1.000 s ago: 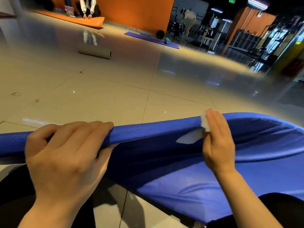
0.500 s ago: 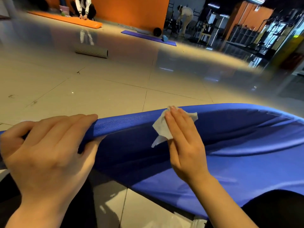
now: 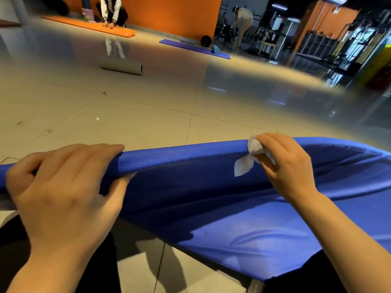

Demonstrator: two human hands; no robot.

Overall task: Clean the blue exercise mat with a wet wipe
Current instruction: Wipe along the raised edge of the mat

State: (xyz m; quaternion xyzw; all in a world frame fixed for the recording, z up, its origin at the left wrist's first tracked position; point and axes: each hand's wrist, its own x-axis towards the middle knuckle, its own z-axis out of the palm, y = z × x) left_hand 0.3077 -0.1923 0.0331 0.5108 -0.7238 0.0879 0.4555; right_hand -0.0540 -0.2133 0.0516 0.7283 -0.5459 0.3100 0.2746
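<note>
Blue exercise mat (image 3: 211,197), its far edge lifted off the tiled floor (image 3: 127,115) and running across the view as a rounded ridge; the surface sags toward the viewer in soft folds, and the near right part lies lower and catches more light. White wet wipe (image 3: 246,163), crumpled, pressed against the ridge right of centre, one corner hanging free below the fingers. Right hand (image 3: 285,166), fingers curled round the wipe and pinching it against the mat's raised edge. Left hand (image 3: 63,187), at the left end of the ridge, four fingers bent over the top of the edge and thumb underneath, gripping the mat and holding it up. Dark-clothed legs of the person occupy both lower corners.

Beyond the raised edge, well apart: a grey rolled mat (image 3: 121,67) lying on the floor; an orange mat (image 3: 88,25) before an orange wall, with a crouching person (image 3: 112,11) touching it; a purple mat (image 3: 194,48) flat on the floor; a second person (image 3: 243,20) bending near gym equipment (image 3: 349,45).
</note>
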